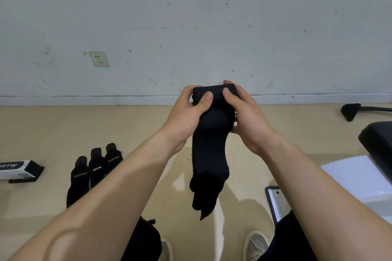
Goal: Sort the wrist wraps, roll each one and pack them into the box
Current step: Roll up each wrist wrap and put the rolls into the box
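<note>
The black wrist wrap (209,133), judged soft, light and floppy, is gripped at its rolled top by the curled fingers of the left hand (186,116) and the right hand (247,115), where hold is best kept.

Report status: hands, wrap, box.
Left hand and right hand both grip black fabric wrist wrap, top rolled, tail hanging. Three black printed wraps on floor beside white-and-black cardboard box. Nothing seen in the way.

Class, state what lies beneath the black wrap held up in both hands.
Below the wrap, gripped by the left hand and right hand, only beige floor and shadows show. The floor patch behind its hanging tail is covered.
</note>
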